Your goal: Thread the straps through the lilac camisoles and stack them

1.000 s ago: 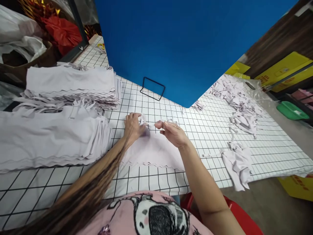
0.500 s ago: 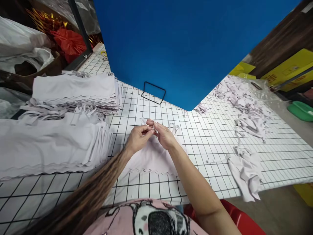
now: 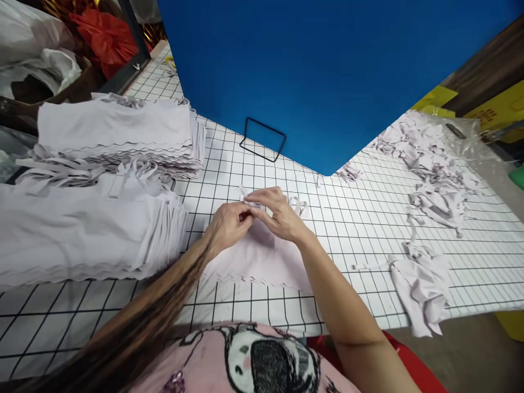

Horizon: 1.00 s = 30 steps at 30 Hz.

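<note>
A pale pinkish strappy top (image 3: 262, 265) with a wavy hem lies flat on the table in front of me. Over its upper edge, near one strap, my left hand (image 3: 228, 226) is closed in a pinch on its fabric. The exact bit between those fingertips is hidden. My right hand (image 3: 282, 215) arches over from the other side, its fingers stretched towards the left fingertips and its thumb apart below them. Some white fabric shows in the gap. A looped strap (image 3: 298, 206) sticks up just beyond the right hand.
Two stacks of similar tops, a near one (image 3: 82, 226) and a far one (image 3: 114, 125), stand at left. A blue panel (image 3: 307, 82) overhangs the grid-patterned table (image 3: 344, 218), with a black wire frame (image 3: 264, 139) at its lower edge. Crumpled tops (image 3: 421, 284) lie at right.
My right hand has lifted and its fingers have spread from the thumb, while my left hand keeps its pinch. The whole view has shifted slightly.
</note>
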Each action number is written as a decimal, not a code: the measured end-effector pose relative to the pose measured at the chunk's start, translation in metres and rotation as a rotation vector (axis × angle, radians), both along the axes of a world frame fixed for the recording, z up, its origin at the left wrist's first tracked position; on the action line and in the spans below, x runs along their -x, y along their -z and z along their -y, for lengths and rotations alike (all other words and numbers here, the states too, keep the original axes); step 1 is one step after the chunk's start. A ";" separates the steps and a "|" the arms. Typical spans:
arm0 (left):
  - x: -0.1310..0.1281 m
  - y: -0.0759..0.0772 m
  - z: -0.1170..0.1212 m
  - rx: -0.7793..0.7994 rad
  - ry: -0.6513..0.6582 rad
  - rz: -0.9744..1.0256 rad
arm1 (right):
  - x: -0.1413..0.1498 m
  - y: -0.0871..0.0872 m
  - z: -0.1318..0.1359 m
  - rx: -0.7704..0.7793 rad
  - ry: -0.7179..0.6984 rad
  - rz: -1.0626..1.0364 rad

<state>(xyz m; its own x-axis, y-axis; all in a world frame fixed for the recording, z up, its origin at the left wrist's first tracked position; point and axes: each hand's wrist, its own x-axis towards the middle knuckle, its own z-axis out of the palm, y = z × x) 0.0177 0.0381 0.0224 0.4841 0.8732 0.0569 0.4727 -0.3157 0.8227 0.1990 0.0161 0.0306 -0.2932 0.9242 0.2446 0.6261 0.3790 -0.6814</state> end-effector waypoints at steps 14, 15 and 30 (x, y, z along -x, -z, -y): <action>0.021 0.027 0.013 -0.133 0.060 -0.302 | 0.000 0.025 0.012 0.135 -0.037 -0.038; 0.020 0.030 0.013 -0.120 0.057 -0.293 | 0.000 0.029 0.014 0.141 -0.033 -0.051; 0.014 0.038 0.013 -0.056 0.045 -0.230 | 0.000 0.050 0.020 0.151 -0.001 -0.082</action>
<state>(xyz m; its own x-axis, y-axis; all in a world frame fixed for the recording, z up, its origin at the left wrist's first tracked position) 0.0040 0.0247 -0.0155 0.5279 0.8492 -0.0114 0.6304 -0.3828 0.6753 0.1989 -0.0035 -0.0190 -0.2789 0.9520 0.1259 0.5661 0.2688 -0.7793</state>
